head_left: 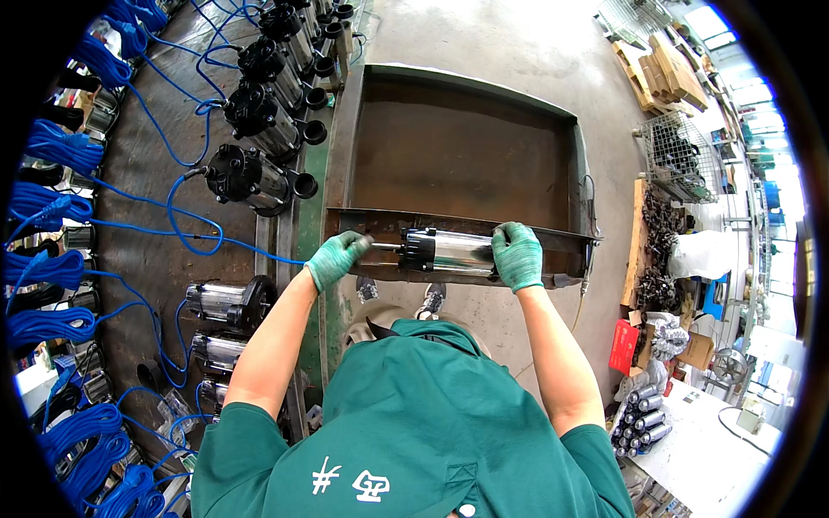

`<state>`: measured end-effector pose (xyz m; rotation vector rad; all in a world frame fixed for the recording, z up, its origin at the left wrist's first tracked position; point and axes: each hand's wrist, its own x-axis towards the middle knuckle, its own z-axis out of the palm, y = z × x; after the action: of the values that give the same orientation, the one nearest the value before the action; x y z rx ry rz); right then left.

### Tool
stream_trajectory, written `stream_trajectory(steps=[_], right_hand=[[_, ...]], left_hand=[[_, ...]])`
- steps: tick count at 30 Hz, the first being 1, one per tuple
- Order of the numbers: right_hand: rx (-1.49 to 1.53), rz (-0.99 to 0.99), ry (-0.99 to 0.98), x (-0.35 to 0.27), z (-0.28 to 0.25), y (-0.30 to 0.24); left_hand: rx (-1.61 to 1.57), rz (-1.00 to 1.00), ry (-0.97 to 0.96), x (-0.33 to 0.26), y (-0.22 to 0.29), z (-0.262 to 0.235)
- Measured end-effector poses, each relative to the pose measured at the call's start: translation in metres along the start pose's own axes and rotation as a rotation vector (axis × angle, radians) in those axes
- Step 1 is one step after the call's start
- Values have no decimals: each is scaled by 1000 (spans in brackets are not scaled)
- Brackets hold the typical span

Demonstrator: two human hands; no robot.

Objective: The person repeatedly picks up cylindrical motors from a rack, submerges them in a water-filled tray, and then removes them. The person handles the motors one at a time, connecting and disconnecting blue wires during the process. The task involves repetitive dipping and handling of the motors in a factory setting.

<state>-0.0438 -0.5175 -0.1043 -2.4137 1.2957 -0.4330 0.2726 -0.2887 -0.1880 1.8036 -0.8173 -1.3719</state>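
Observation:
A shiny metal motor cylinder with a black end (449, 252) lies sideways across the near ledge of the metal tank. Its thin shaft (389, 247) sticks out to the left. My left hand (337, 260), in a green knit glove, has its fingers closed at the tip of this shaft; the fingertips are slightly blurred. A blue cable (268, 255) runs from the left to the left hand, and its end is hidden there. My right hand (520, 256), gloved the same way, is wrapped over the cylinder's right end, covering it.
Beyond the ledge stands the rectangular metal tank (574, 164) with brown contents. Black-topped pumps (250, 180) line the bench at left, with more lying pumps (216, 301) nearer me. Coiled blue cables (52, 269) fill the far left. Wire baskets (678, 155) and a white table (704, 432) are at right.

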Motion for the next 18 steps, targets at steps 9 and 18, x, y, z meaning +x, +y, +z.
stream_trajectory(steps=[9,18], right_hand=[[11,-29,49,-4,1,1],[-63,-37,2,4,0,3]], left_hand=[[-112,183,-61,-8,-13,-5],[449,145,-42,13,2,-23]])
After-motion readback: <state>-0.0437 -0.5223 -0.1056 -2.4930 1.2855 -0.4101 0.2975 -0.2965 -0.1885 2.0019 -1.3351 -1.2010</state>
